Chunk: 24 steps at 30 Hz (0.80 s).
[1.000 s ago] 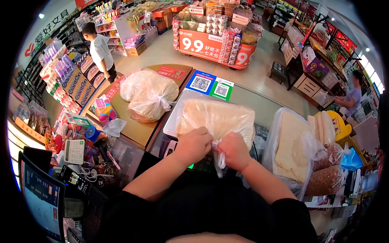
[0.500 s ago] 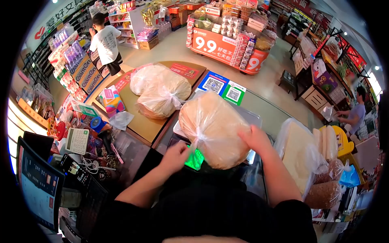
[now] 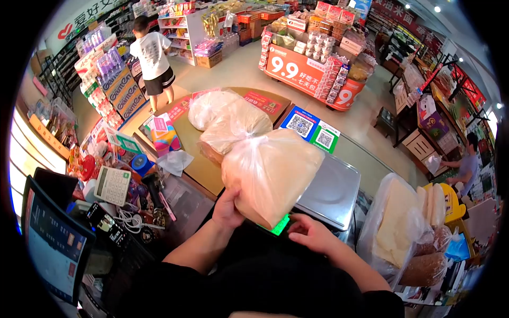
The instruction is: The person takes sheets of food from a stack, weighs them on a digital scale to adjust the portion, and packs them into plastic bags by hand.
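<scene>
A clear plastic bag of flat beige food (image 3: 270, 175) is tilted up in my left hand (image 3: 228, 210), whose fingers grip its lower left side. My right hand (image 3: 310, 233) is off the bag, fingers apart and slightly curled, just below the silver scale plate (image 3: 331, 191). Part of a green lit display (image 3: 281, 224) shows under the bag. Behind the held bag, other knotted bags of similar food (image 3: 228, 116) lie on the brown board (image 3: 199, 159), partly covered by it.
A large bag of flat sheets (image 3: 395, 222) lies at the right. Calculator (image 3: 112, 185), cables and monitor (image 3: 55, 238) stand at the left. QR code cards (image 3: 313, 130) lie beyond the scale. One person (image 3: 154, 55) stands back left; another (image 3: 467, 167) is far right.
The bag has gone from the scale toward the left, baring the plate. My left hand has taken hold of it and my right hand has let go. The view has shifted.
</scene>
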Available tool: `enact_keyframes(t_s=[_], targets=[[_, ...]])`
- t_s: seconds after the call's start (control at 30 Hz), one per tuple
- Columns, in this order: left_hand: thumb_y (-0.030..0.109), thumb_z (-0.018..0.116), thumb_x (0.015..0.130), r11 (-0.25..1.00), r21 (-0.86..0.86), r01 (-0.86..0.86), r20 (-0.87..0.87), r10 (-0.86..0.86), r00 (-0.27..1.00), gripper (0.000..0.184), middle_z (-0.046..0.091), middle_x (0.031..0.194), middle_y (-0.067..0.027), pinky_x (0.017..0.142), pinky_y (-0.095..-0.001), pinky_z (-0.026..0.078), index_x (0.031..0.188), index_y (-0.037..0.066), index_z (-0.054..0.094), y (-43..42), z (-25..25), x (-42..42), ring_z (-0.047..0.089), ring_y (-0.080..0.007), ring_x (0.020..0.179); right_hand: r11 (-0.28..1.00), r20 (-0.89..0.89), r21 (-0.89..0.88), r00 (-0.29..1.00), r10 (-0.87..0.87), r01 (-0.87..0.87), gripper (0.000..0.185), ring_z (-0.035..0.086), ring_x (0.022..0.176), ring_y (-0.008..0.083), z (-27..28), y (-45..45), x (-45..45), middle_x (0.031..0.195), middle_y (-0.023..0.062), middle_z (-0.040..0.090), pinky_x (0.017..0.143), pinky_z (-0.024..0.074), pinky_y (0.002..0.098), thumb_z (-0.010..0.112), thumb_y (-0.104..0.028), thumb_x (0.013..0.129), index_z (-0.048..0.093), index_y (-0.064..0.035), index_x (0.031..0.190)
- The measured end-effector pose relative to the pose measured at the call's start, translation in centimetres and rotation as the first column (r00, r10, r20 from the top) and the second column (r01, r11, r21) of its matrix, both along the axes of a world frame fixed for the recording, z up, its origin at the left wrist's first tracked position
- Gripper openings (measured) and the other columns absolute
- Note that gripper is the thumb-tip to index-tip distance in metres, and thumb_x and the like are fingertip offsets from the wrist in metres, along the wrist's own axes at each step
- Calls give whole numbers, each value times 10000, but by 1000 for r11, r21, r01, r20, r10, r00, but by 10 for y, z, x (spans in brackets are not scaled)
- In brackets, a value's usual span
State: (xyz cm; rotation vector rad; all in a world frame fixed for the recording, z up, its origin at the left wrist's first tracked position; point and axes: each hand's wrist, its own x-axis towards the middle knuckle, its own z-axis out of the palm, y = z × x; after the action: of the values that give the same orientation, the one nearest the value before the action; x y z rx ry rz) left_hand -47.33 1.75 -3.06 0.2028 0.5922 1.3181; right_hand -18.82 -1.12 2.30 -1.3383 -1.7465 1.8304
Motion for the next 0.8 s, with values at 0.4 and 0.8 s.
enact_keyframes(t_s=[0.4,0.8], targets=[[344,612,987,990,-138,-6,138,25,990,632,495,1510,-86,1147,-484,393,1525,117,369,77,-48,-52,503,-307,1347,866,-18,-284,901,-434,411,369,635,968,118,-5,-36,4,1057,48,681,890,508,270,675,-165,967,590,-6,1289],[11,668,847,992,49,113,22,-114,993,643,580,1351,-115,1067,-516,470,1438,113,437,126,-25,-85,567,-329,1237,881,-95,-77,876,-472,467,613,616,1029,192,17,60,-47,1237,127,601,868,514,319,638,-186,979,351,-42,1502]])
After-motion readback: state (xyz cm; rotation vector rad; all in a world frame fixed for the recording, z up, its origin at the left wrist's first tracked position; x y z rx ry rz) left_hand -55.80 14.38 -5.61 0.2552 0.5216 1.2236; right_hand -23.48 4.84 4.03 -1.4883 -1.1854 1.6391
